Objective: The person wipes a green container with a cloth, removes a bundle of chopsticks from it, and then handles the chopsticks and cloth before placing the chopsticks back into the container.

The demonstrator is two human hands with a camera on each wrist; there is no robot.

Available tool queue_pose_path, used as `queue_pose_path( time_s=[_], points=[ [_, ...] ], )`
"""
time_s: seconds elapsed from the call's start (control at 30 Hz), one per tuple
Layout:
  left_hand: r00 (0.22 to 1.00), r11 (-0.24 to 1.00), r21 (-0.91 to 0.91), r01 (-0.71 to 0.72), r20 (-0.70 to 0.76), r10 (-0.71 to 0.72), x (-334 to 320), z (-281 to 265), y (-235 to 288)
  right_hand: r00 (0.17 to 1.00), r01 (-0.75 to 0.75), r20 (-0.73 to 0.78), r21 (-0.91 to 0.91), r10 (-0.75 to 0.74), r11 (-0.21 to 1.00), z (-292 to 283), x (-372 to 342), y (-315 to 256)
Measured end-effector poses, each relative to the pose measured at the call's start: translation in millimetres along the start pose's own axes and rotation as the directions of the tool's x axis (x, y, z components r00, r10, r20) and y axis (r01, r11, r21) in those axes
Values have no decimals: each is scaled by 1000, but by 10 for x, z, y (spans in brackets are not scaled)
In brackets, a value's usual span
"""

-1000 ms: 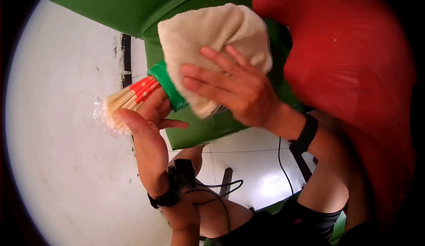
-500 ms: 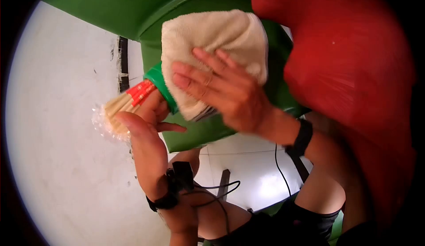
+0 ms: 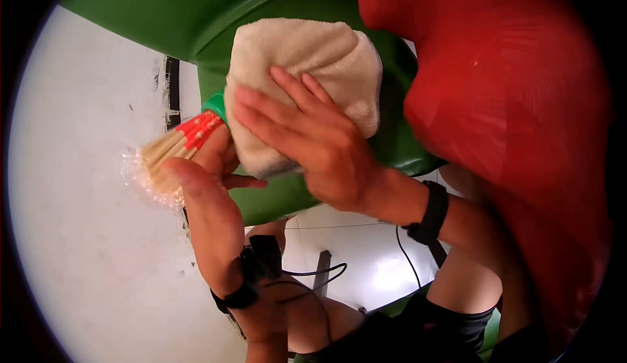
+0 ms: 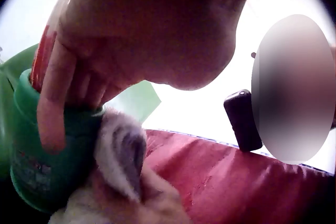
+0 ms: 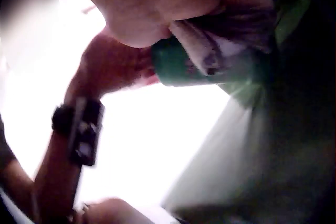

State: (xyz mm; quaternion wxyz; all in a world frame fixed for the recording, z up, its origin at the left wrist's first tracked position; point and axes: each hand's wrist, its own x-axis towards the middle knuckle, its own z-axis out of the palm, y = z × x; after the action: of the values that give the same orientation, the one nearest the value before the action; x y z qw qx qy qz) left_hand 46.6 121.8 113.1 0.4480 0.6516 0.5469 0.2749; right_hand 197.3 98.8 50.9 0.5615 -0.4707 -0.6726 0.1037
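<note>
A green plastic jar [image 4: 58,166] is seen best in the left wrist view; in the head view only part of its rim [image 3: 214,105] shows. Chopsticks with red ends [image 3: 196,131], in clear plastic wrap, stick out of its mouth. My left hand [image 3: 212,196] grips the jar at the mouth, some fingers inside and one outside against the wall; its thumb lies along the wrapped chopsticks. A beige cloth [image 3: 294,43] covers most of the jar. On top of the cloth, my right hand [image 3: 320,141] holds it round the jar; its thumb is hidden in the head view.
Beneath the hands is a green padded chair [image 3: 144,10]. A red covering [image 3: 509,76] hangs close on the right. Pale floor [image 3: 85,187] lies to the left, and a thin black cable [image 3: 313,273] hangs near the left wrist.
My right hand and the cloth have slid left along the jar, covering more of its green rim. The left hand keeps its grip. The whole head view has shifted slightly.
</note>
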Motion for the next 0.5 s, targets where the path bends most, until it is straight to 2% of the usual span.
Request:
queue_pose_path(
  time_s=[0.07,0.1,0.2,0.3,0.4,0.43,0.5],
  points=[
    [1000,1000,-16,9,9,-9,53,-15,-6,985,169,68,-150,-160,974,-38,-124,165],
    [1000,999,-37,7,6,-7,66,-5,-5,973,229,77,-295,-215,928,-63,-148,240],
    [999,998,-48,-38,-4,38,51,-32,0,975,203,173,-446,-139,872,-213,-198,443],
    [994,994,-36,-107,-35,105,25,-9,-19,989,-89,76,-361,124,928,-240,-41,515],
    [981,981,18,-192,31,192,32,55,63,987,-159,32,15,159,987,-31,109,237],
    [987,986,62,-157,35,155,31,62,96,989,-144,30,7,144,989,16,137,66],
    [998,998,-3,-60,18,60,33,50,83,999,-8,43,-59,11,998,19,17,47]
  ],
)
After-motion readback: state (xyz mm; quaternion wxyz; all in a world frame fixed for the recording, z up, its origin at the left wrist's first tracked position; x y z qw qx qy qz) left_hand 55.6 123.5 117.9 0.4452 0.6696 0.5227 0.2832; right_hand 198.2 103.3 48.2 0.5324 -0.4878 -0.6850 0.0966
